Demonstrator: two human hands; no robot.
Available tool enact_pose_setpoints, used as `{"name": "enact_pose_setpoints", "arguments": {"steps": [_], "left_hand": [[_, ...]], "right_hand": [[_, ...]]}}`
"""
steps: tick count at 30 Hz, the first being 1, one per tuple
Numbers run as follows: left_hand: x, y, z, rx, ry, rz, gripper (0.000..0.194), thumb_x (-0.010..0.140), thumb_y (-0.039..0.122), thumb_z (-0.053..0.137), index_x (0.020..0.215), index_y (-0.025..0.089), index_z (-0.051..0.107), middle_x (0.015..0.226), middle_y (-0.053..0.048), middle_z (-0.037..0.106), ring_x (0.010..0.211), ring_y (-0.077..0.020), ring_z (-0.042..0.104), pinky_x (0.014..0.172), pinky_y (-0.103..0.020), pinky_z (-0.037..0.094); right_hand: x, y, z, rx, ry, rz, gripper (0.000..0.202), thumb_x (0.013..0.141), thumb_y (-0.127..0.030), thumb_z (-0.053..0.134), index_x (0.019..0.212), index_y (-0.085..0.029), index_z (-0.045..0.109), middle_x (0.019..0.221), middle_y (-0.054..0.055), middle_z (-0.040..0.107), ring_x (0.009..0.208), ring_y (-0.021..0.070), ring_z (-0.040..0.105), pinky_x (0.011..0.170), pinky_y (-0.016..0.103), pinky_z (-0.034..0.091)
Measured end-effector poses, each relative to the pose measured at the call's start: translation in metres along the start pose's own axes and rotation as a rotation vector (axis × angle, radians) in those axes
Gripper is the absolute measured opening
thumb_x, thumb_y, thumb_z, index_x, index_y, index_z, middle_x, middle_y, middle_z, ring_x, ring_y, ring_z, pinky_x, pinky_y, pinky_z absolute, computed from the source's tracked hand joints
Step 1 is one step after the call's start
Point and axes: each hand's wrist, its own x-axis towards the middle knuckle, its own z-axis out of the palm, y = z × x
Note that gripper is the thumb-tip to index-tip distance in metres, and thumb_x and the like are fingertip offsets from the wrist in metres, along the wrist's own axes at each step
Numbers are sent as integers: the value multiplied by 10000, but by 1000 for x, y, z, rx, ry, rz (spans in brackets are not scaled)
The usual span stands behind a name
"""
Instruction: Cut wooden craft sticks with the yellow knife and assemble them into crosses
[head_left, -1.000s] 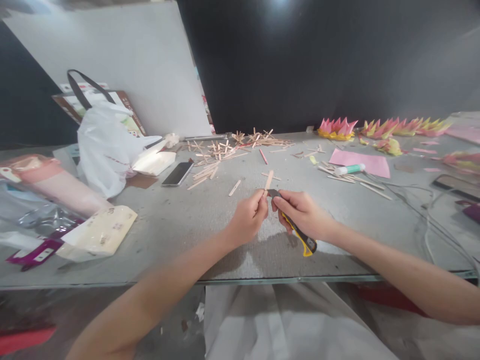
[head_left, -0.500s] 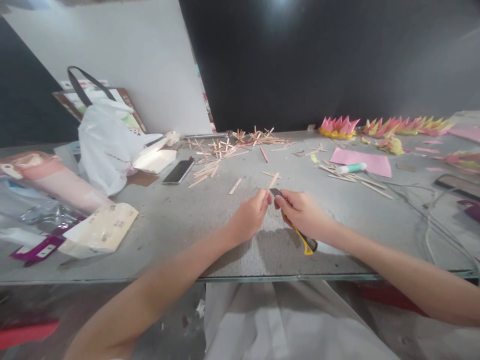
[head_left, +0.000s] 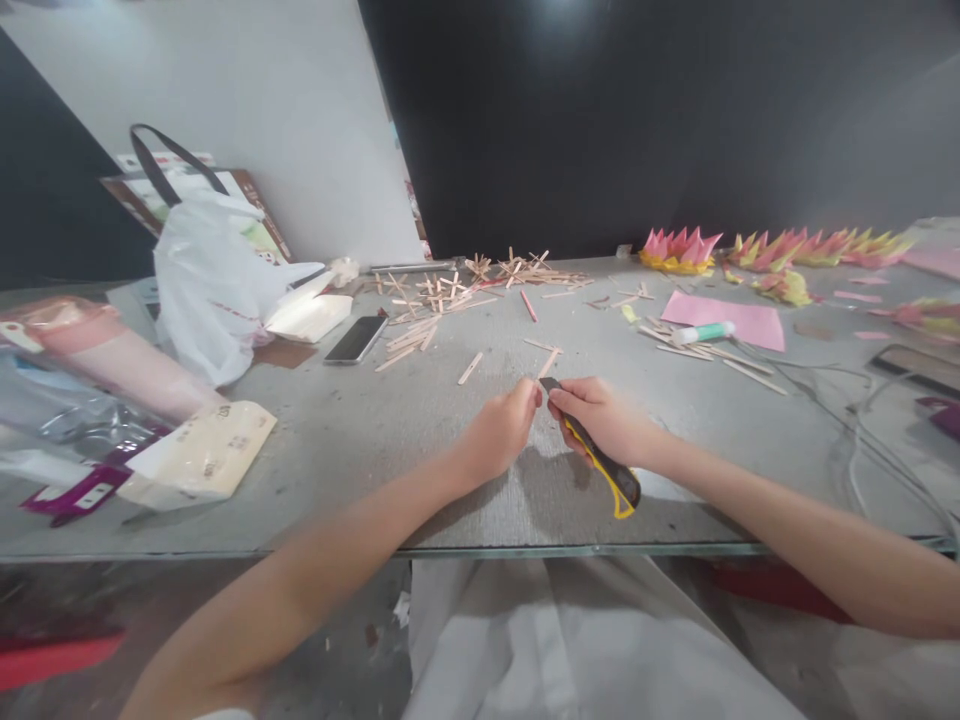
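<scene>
Near the middle of the grey table (head_left: 330,450), my left hand (head_left: 501,430) is closed on a thin wooden stick (head_left: 549,362), whose far end points up and away. My right hand (head_left: 600,420) is wrapped round a yellow and black utility knife (head_left: 606,462). The knife's dark front end touches or nearly touches the stick beside my left fingers; the exact contact is too small to tell. Its handle slants toward the table's front edge. Another stick (head_left: 543,346) lies just beyond, and one more (head_left: 470,369) to the left.
A pile of sticks (head_left: 442,292) and a phone (head_left: 357,340) lie further back. At left are a plastic bag (head_left: 206,280) and a pink bottle (head_left: 120,350). At right are pink paper (head_left: 739,322), a glue stick (head_left: 703,334), cables (head_left: 847,425) and paper flowers (head_left: 679,251).
The knife's handle has swung slightly right and toward the front edge, and more of it shows. My left hand stays nearly in place, still closed on the stick.
</scene>
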Motion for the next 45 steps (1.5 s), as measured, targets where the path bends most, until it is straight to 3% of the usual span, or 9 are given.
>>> {"name": "enact_pose_setpoints", "arguments": {"steps": [18, 24, 28, 32, 36, 39, 45], "left_hand": [[1, -6, 6, 40, 31, -17, 246, 1080, 303, 296, 986, 235, 513, 803, -31, 638, 741, -213, 629, 679, -327, 398], [0, -2, 4, -10, 30, -33, 238, 1082, 296, 314, 987, 232, 523, 848, -50, 676, 785, -216, 663, 703, -330, 427], [1, 0, 1, -31, 57, -30, 205, 1072, 286, 356, 980, 231, 530, 794, -23, 655, 712, -193, 627, 671, -316, 405], [4, 2, 1, -181, 98, 3, 328, 1107, 403, 324, 912, 224, 517, 664, 26, 563, 601, -145, 540, 633, -293, 392], [9, 1, 4, -470, 96, -20, 429, 1097, 554, 322, 897, 220, 501, 578, 66, 466, 504, -115, 464, 556, -264, 386], [14, -6, 5, -647, 159, -67, 466, 1059, 643, 375, 909, 219, 500, 544, 95, 392, 447, -100, 398, 508, -251, 389], [22, -17, -3, -813, 160, -52, 479, 1016, 674, 475, 911, 210, 531, 508, 125, 311, 413, -83, 304, 503, -256, 401]], "right_hand": [[6, 8, -4, 409, -188, -5, 238, 961, -378, 557, 774, -233, 529, 433, -43, 526, 308, 135, 453, 305, 229, 372], [7, 9, -9, 543, -315, 19, 240, 992, -357, 540, 796, -220, 524, 441, -43, 515, 314, 131, 467, 332, 225, 387], [14, 12, -14, 639, -433, 9, 224, 999, -360, 533, 823, -226, 495, 443, -65, 486, 313, 131, 454, 337, 226, 400], [18, 12, -20, 692, -531, 42, 211, 1009, -369, 500, 845, -242, 463, 421, -95, 436, 293, 119, 376, 326, 214, 376], [15, 8, -23, 632, -459, 19, 236, 1007, -426, 529, 868, -244, 476, 441, -93, 445, 310, 119, 381, 338, 215, 357], [10, 5, -24, 553, -364, -14, 275, 986, -473, 579, 867, -238, 499, 451, -83, 454, 322, 126, 396, 340, 231, 339], [7, 1, -22, 414, -134, -154, 310, 990, -508, 620, 900, -215, 571, 504, -61, 520, 366, 121, 475, 392, 232, 363]]}}
